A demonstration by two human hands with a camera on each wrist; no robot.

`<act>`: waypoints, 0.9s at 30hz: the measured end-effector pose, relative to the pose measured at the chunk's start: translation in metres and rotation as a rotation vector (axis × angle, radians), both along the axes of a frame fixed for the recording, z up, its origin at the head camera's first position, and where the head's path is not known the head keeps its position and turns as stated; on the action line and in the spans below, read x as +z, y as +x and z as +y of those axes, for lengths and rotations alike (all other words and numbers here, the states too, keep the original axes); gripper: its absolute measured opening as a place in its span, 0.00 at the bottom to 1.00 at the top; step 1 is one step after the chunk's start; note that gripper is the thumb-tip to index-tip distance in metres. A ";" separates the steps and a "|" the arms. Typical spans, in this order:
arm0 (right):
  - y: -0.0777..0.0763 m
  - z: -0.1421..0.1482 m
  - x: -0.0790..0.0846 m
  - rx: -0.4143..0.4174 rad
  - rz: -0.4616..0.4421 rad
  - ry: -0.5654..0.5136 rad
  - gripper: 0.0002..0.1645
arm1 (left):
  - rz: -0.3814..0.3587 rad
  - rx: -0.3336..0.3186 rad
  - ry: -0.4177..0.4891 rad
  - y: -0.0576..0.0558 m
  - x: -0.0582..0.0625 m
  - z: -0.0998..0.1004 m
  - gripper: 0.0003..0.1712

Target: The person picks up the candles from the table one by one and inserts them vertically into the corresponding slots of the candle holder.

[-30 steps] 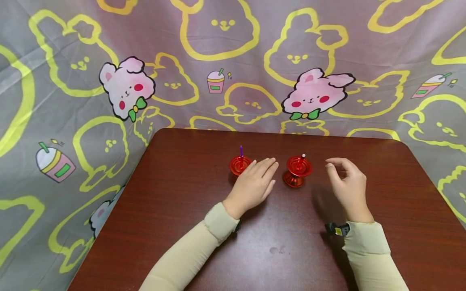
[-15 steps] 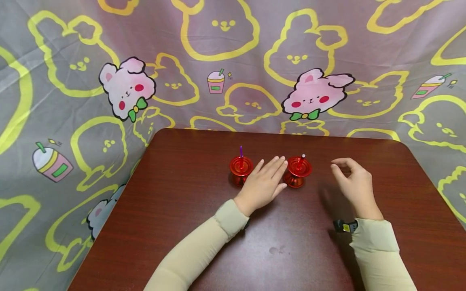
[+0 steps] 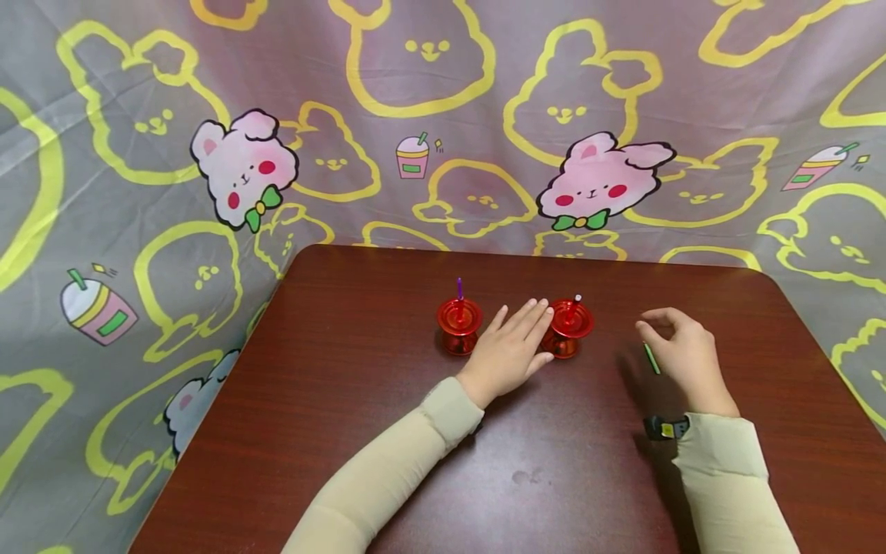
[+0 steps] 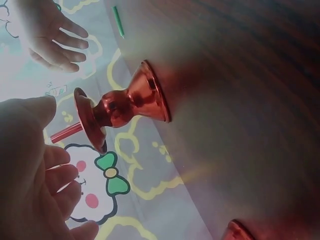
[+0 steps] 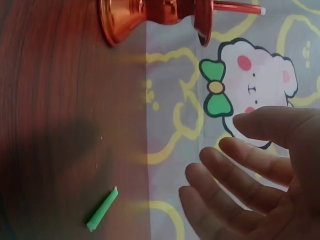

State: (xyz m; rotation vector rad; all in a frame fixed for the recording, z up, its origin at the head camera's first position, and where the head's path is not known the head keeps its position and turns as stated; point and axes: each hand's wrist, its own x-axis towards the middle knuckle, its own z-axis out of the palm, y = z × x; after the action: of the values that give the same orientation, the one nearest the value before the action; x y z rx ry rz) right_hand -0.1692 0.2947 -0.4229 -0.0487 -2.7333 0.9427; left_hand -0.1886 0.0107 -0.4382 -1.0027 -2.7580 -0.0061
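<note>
Two shiny red candle holders stand on the table. The left candle holder (image 3: 460, 326) bears a thin purple candle (image 3: 459, 288); the right candle holder (image 3: 567, 329) has a thin upright stem with a pale tip (image 5: 262, 10). My left hand (image 3: 508, 346), fingers extended, is beside the right candle holder and overlaps its left rim in the head view. Just left of my right hand (image 3: 681, 358) shows a small green candle (image 3: 651, 358). In the right wrist view the fingers are loosely bent with nothing between them, and the green candle lies apart from them over the tabletop.
The dark brown wooden table (image 3: 346, 346) has rounded far corners. A grey fabric backdrop (image 3: 484, 131) with yellow outlines and pink rabbit faces hangs behind it and along the left side. A black wrist strap (image 3: 666, 428) shows at the right cuff.
My left hand has moved right, from the left candle holder towards the right one. My right hand has shifted slightly right and nearer; the green candle has come into sight beside it.
</note>
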 end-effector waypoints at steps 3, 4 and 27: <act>-0.002 0.005 -0.002 0.003 -0.032 0.012 0.22 | 0.004 -0.001 -0.007 -0.002 -0.001 0.002 0.41; -0.003 0.006 -0.002 0.003 -0.043 0.016 0.22 | 0.005 -0.002 -0.008 -0.003 -0.002 0.003 0.41; -0.014 0.028 -0.017 -0.009 -0.211 0.077 0.18 | 0.032 -0.010 -0.048 -0.007 -0.011 0.009 0.41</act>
State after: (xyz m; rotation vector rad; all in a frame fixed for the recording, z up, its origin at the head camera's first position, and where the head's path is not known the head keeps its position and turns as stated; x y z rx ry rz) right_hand -0.1829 0.3224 -0.4397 -0.1547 -2.9566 0.8743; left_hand -0.1955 0.0201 -0.4487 -1.0201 -2.7364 0.0736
